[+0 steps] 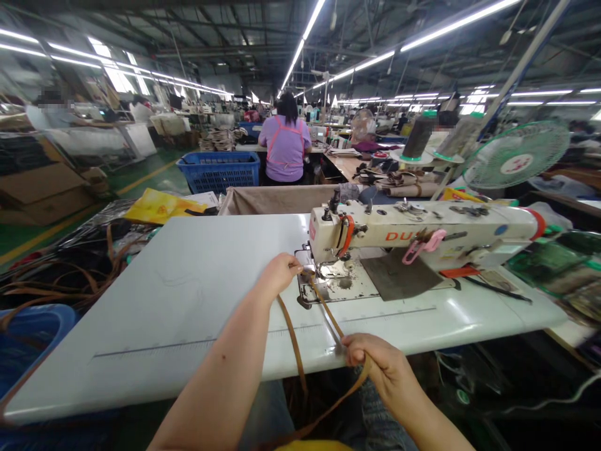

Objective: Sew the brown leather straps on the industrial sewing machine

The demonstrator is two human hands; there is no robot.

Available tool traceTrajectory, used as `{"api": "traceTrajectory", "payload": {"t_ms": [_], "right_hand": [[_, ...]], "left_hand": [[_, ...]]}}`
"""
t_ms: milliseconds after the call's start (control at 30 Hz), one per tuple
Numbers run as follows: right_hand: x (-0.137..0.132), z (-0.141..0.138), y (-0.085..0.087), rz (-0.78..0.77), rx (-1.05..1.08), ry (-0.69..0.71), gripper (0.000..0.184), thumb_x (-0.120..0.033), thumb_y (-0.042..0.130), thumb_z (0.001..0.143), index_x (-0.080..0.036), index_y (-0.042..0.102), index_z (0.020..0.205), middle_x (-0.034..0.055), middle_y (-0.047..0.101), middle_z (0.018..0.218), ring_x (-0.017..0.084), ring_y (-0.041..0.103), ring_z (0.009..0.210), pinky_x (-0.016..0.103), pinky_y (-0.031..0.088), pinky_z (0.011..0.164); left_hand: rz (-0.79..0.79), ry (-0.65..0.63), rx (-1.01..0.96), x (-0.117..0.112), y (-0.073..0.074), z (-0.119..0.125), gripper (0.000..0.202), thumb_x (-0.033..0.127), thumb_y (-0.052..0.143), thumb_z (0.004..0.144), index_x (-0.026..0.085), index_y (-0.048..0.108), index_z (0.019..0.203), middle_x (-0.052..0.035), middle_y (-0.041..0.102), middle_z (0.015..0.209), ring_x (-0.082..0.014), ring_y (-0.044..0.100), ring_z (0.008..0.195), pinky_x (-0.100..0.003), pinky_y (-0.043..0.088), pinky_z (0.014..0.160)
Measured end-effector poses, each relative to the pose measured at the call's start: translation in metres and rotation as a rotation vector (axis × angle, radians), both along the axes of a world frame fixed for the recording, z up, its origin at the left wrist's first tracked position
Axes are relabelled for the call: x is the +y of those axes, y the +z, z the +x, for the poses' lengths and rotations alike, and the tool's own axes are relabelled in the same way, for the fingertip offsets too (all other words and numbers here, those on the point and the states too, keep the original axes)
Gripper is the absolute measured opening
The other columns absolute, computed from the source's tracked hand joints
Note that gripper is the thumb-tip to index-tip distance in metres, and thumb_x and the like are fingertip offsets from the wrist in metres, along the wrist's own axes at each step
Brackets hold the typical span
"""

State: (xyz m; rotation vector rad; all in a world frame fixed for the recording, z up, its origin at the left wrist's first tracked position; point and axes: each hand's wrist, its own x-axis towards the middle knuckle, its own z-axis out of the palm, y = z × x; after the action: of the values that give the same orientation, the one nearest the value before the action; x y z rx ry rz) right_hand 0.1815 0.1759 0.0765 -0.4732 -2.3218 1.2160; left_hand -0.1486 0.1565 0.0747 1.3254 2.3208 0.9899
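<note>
A brown leather strap (323, 307) runs from the needle area of the white sewing machine (422, 235) back over the table's front edge. My left hand (279, 275) pinches the strap just in front of the presser foot. Nearer the table edge, my right hand (375, 363) is closed round the same strap, which loops down below the table toward my lap. A second length of strap (293, 338) hangs from my left hand over the edge.
The white table (188, 300) stretches left. Loose brown straps (70, 275) lie piled at the left beside a blue bin (28, 338). A green fan (516, 156) and thread cones (417, 138) stand behind the machine. A person in purple (285, 147) sits ahead by a blue basket (220, 170).
</note>
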Motion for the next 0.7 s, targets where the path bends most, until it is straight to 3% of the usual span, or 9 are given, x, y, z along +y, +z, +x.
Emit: {"api": "traceTrajectory", "payload": {"t_ms": [133, 267, 400, 467, 500, 567, 633, 700], "right_hand": [[-0.013, 0.013, -0.010, -0.165, -0.028, 0.004, 0.053, -0.057, 0.041, 0.110, -0.023, 0.069, 0.080, 0.0055, 0.073, 0.077, 0.022, 0.073, 0.085, 0.030, 0.055, 0.079], [-0.018, 0.024, -0.021, -0.277, -0.057, -0.005, 0.051, -0.058, 0.046, 0.108, -0.023, 0.075, 0.085, 0.0085, 0.077, 0.089, 0.027, 0.072, 0.108, 0.035, 0.054, 0.093], [-0.017, 0.027, -0.017, -0.371, -0.166, 0.050, 0.040, -0.051, 0.055, 0.103, -0.021, 0.074, 0.084, 0.0084, 0.077, 0.089, 0.027, 0.073, 0.098, 0.036, 0.056, 0.089], [-0.016, 0.029, -0.013, -0.382, -0.274, 0.078, 0.017, -0.035, 0.066, 0.092, -0.022, 0.076, 0.090, 0.0066, 0.077, 0.095, 0.026, 0.072, 0.095, 0.035, 0.056, 0.088], [-0.015, 0.030, -0.010, -0.373, -0.323, 0.087, 0.015, -0.027, 0.068, 0.085, -0.023, 0.077, 0.096, 0.0058, 0.078, 0.101, 0.025, 0.071, 0.097, 0.035, 0.055, 0.091], [-0.011, 0.034, -0.008, -0.339, -0.378, 0.095, 0.035, -0.017, 0.064, 0.077, -0.025, 0.078, 0.108, 0.0046, 0.077, 0.113, 0.025, 0.070, 0.106, 0.036, 0.053, 0.098], [-0.004, 0.040, -0.008, -0.300, -0.372, 0.072, 0.039, -0.018, 0.061, 0.078, -0.026, 0.078, 0.111, 0.0049, 0.076, 0.117, 0.026, 0.069, 0.111, 0.037, 0.052, 0.103], [0.009, 0.048, -0.009, -0.255, -0.339, 0.009, 0.026, -0.027, 0.063, 0.083, -0.024, 0.078, 0.104, 0.0061, 0.077, 0.109, 0.026, 0.070, 0.104, 0.037, 0.054, 0.098]], "left_hand": [[0.022, 0.074, -0.025, -0.009, 0.010, -0.012, 0.017, 0.031, 0.063, 0.088, 0.020, 0.074, 0.080, -0.0077, 0.072, 0.096, -0.0254, 0.064, 0.095, -0.035, 0.046, 0.085], [0.017, 0.029, -0.136, -0.015, 0.017, -0.016, 0.020, 0.039, 0.065, 0.080, 0.021, 0.071, 0.073, -0.0025, 0.071, 0.078, -0.0240, 0.063, 0.084, -0.034, 0.045, 0.077], [-0.008, -0.057, -0.301, -0.020, 0.024, -0.007, 0.027, 0.047, 0.063, 0.073, 0.021, 0.070, 0.069, -0.0015, 0.069, 0.070, -0.0238, 0.062, 0.078, -0.033, 0.045, 0.073], [-0.021, -0.102, -0.370, -0.024, 0.029, -0.002, 0.032, 0.051, 0.063, 0.071, 0.020, 0.071, 0.069, -0.0023, 0.071, 0.072, -0.0239, 0.064, 0.079, -0.033, 0.047, 0.073], [-0.028, -0.112, -0.389, -0.026, 0.032, 0.000, 0.033, 0.053, 0.062, 0.071, 0.020, 0.071, 0.069, -0.0029, 0.072, 0.073, -0.0241, 0.064, 0.079, -0.033, 0.047, 0.074], [-0.044, -0.113, -0.398, -0.030, 0.036, 0.001, 0.036, 0.055, 0.063, 0.071, 0.020, 0.070, 0.065, -0.0041, 0.073, 0.072, -0.0249, 0.065, 0.079, -0.034, 0.048, 0.077], [-0.072, -0.102, -0.385, -0.032, 0.039, 0.001, 0.040, 0.058, 0.064, 0.071, 0.020, 0.070, 0.061, -0.0052, 0.073, 0.069, -0.0255, 0.065, 0.078, -0.035, 0.047, 0.078], [-0.117, -0.105, -0.365, -0.033, 0.041, 0.001, 0.045, 0.062, 0.066, 0.070, 0.020, 0.071, 0.058, -0.0062, 0.074, 0.068, -0.0260, 0.065, 0.077, -0.035, 0.048, 0.078]]}}
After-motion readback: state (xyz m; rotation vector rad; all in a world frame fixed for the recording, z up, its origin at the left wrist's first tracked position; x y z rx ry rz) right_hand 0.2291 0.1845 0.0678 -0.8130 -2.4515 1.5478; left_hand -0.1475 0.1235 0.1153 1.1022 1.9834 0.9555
